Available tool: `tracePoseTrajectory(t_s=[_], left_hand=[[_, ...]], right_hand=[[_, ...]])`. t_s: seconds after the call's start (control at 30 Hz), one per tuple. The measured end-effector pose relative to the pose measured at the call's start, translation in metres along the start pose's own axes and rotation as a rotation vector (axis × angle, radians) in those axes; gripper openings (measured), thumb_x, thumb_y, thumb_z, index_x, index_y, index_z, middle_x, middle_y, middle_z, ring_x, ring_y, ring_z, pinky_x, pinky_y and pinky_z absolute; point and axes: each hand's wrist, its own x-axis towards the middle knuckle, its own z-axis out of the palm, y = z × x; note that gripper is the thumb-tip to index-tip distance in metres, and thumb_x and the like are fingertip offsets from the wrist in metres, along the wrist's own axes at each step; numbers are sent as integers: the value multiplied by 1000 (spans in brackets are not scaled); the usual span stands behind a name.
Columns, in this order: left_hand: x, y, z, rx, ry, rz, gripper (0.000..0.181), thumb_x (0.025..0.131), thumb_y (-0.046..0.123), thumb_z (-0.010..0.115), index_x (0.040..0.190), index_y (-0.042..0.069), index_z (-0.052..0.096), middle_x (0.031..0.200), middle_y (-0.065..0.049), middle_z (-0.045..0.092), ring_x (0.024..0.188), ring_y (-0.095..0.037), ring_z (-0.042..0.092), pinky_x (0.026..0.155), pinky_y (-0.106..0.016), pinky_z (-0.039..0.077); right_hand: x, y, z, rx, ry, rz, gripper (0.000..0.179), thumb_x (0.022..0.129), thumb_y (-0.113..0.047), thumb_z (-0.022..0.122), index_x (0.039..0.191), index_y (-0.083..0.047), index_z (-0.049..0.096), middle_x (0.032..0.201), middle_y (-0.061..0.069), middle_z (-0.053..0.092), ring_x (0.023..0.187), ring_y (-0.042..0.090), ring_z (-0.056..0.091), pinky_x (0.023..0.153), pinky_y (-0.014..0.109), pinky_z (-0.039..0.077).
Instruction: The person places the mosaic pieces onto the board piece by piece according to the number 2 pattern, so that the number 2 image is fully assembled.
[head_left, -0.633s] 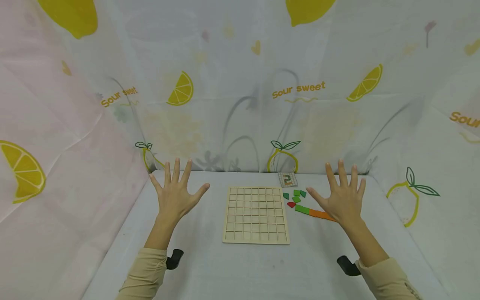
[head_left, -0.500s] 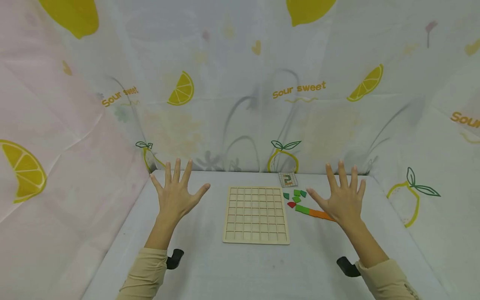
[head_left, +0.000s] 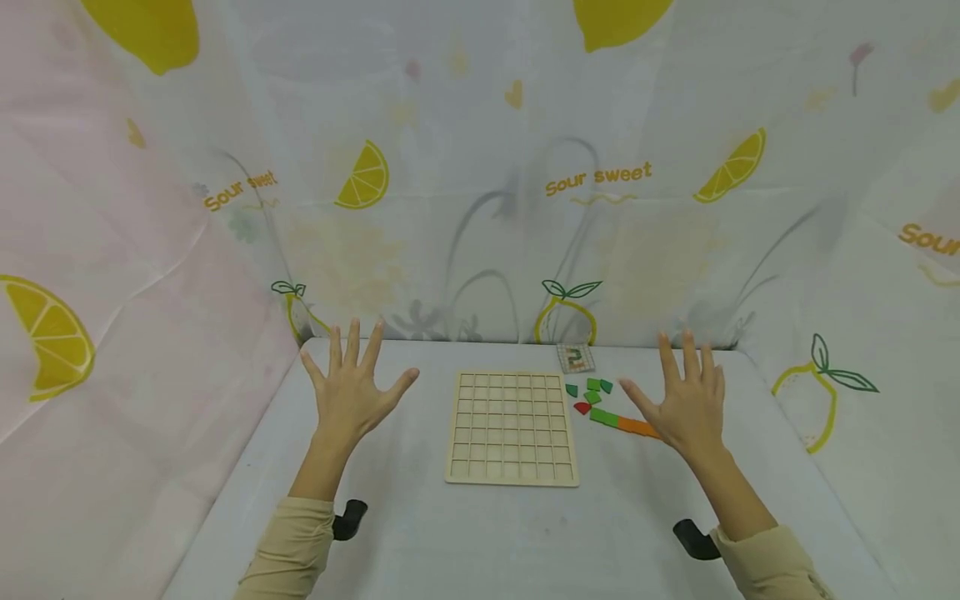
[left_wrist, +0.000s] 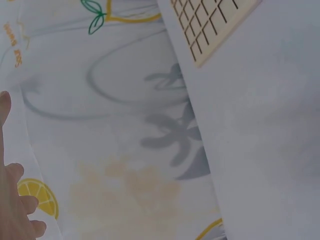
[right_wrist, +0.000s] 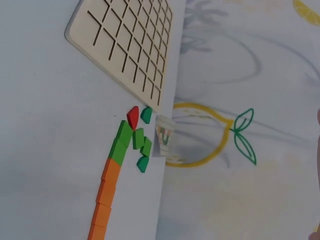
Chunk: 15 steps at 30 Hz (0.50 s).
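My left hand (head_left: 351,393) is held up with fingers spread, left of a pale wooden grid board (head_left: 512,429), and holds nothing. On the board's other side, my right hand (head_left: 690,408) is raised too, fingers straight and thumb out, holding nothing. A row of green tiles (right_wrist: 121,139) and orange tiles (right_wrist: 105,192) lies right of the board, its far end hidden behind the right hand in the head view. Near the row's green end are a red piece (right_wrist: 133,117) and several loose green pieces (head_left: 593,397). Only fingertips of the left hand enter the left wrist view.
A small card with a printed grid pattern (head_left: 575,358) lies at the table's back edge. The white table (head_left: 495,542) meets a lemon-print curtain (head_left: 480,250) behind and at both sides. Black straps' ends (head_left: 349,520) jut from both forearms.
My right hand has turned slightly and its fingers have drawn a little closer together and lower. The left hand stays almost still, and the board and tiles have not moved.
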Motion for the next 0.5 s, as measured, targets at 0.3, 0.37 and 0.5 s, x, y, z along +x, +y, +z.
tracePoseTrajectory(t_s=[0.3, 0.37, 0.5], left_hand=[[-7, 2, 16, -5, -56, -21, 87, 84, 73, 38, 152, 23, 16, 156, -18, 14, 143, -39, 4, 104, -73, -5], [-10, 3, 22, -14, -63, -19, 86, 85, 71, 39, 151, 20, 19, 155, -19, 16, 142, -40, 7, 104, -73, 0], [-18, 4, 35, -78, -66, -14, 81, 88, 63, 45, 150, 14, 24, 152, -21, 22, 141, -41, 13, 105, -72, 6]], right_hand=[[-14, 15, 11, 175, -26, -7, 74, 89, -39, 60, 144, 0, 31, 144, 34, 26, 122, 57, 31, 93, 71, 31], [-18, 20, 15, 198, -45, 6, 72, 89, -33, 61, 143, 2, 31, 141, 36, 28, 118, 57, 34, 91, 70, 33], [-25, 32, 24, 232, -61, 16, 69, 88, -27, 63, 140, 6, 33, 134, 37, 35, 116, 55, 36, 91, 67, 33]])
